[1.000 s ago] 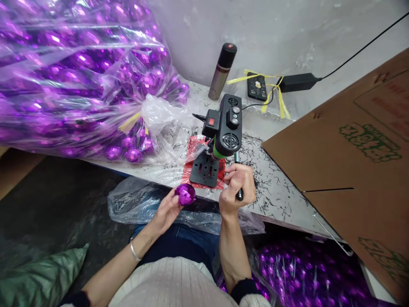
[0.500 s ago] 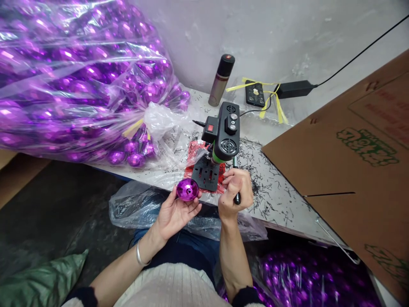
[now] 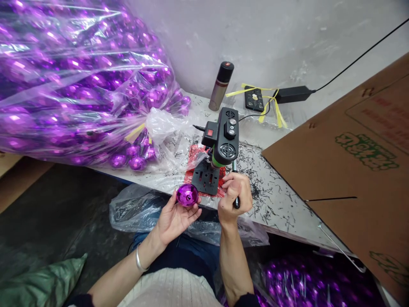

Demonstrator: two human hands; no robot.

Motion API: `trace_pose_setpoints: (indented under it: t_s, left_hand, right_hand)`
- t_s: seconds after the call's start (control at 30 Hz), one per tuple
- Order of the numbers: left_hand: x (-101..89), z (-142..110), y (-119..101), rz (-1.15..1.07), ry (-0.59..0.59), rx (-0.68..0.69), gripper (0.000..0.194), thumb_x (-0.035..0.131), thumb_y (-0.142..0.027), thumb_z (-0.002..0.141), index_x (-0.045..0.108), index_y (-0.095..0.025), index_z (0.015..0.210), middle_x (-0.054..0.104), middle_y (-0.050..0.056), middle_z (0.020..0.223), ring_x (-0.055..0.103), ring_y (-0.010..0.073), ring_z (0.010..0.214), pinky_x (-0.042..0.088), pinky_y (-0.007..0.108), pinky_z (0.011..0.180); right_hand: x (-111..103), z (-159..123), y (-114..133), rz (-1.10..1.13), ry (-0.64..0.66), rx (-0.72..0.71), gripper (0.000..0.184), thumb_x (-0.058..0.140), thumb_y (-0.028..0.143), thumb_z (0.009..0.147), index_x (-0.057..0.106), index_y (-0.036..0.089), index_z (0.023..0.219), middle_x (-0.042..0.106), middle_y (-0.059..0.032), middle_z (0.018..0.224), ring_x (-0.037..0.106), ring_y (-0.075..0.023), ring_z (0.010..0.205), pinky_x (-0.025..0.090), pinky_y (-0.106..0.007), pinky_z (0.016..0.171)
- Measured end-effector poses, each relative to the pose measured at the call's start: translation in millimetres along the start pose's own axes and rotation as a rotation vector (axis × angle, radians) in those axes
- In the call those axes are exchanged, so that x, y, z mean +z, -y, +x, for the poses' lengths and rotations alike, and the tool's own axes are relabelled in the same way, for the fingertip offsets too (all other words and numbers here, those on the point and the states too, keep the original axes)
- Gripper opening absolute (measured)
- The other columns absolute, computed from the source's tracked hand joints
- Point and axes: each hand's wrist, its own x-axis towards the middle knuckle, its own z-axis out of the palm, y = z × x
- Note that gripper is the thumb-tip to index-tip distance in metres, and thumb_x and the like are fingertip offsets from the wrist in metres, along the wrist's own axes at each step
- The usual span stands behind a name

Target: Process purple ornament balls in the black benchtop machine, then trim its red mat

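Observation:
My left hand [image 3: 179, 215], palm up, holds a shiny purple faceted ball ornament [image 3: 187, 195] with a small hole facing me, just in front of the machine's base. My right hand [image 3: 235, 197] is wrapped round the black-gripped lever [image 3: 236, 202] of a small bench drill press [image 3: 226, 138]. This machine has a black head with round vents, a red switch and a green band. Its slotted black base plate [image 3: 206, 178] stands on a red sheet [image 3: 195, 153]. The ball is apart from the drill, whose tip is hidden under the head.
A large clear bag of purple balls [image 3: 79, 85] fills the left. Behind the drill stand a bottle [image 3: 221, 85], a phone [image 3: 254, 99] and a black power adapter [image 3: 294, 94]. Dark shavings litter the table [image 3: 287, 213]. A cardboard box [image 3: 345, 162] borders the right; more purple balls [image 3: 303, 277] lie below.
The whole view has shifted slightly, so things sit a little lower in the picture. Both hands keep their holds on the ball and the lever.

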Motion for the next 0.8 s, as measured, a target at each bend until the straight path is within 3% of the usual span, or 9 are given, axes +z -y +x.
trace_pose_setpoints:
  t_s: [0.33,0.5,0.6,0.7,0.8]
  left_hand:
    - [-0.2,0,3,0.015,-0.012,0.002,0.045,0.067,-0.053,0.092,0.071,-0.011,0.110,0.078,0.012,0.104,0.074,0.0161,0.086,0.052,0.037,0.105]
    - [-17.0,-10,7,0.248,-0.018,-0.040,0.043,0.085,-0.034,0.078,0.073,-0.013,0.113,0.078,0.012,0.105,0.074,0.0205,0.094,0.056,0.034,0.093]
    - [-27.5,-16,3,0.283,-0.090,-0.072,0.044,0.087,-0.045,0.074,0.074,-0.014,0.103,0.079,0.011,0.096,0.074,0.0200,0.084,0.059,0.034,0.085]
    - [-25.9,-21,-2,0.448,-0.167,0.056,0.049,0.087,-0.049,0.072,0.072,-0.016,0.106,0.077,0.010,0.099,0.073,0.0210,0.085,0.059,0.035,0.082]
    - [-14.2,-19,-4,0.834,-0.245,0.373,0.053,0.089,-0.039,0.070,0.069,-0.021,0.116,0.073,0.008,0.115,0.070,0.0227,0.100,0.057,0.034,0.089]
  right_hand:
    - [0,0,0,-0.006,0.009,0.005,0.030,0.044,0.012,0.099,0.052,0.021,0.072,0.056,0.0009,0.067,0.060,-0.0145,0.069,0.044,-0.030,0.064]
    - [-1,-1,0,0.010,0.020,0.000,0.028,0.044,0.011,0.099,0.052,0.021,0.073,0.055,0.0016,0.068,0.061,-0.0141,0.070,0.044,-0.029,0.065]
    - [-1,-2,-1,0.005,0.025,0.010,0.028,0.044,0.011,0.098,0.053,0.021,0.073,0.055,0.0010,0.068,0.061,-0.0146,0.070,0.045,-0.030,0.064]
    - [-1,-2,-1,-0.005,0.007,0.015,0.029,0.044,0.012,0.099,0.053,0.021,0.073,0.056,0.0005,0.068,0.061,-0.0151,0.070,0.045,-0.031,0.064]
    - [0,-2,0,-0.009,-0.002,0.010,0.030,0.044,0.013,0.099,0.052,0.021,0.072,0.056,0.0010,0.068,0.061,-0.0144,0.069,0.044,-0.030,0.064]
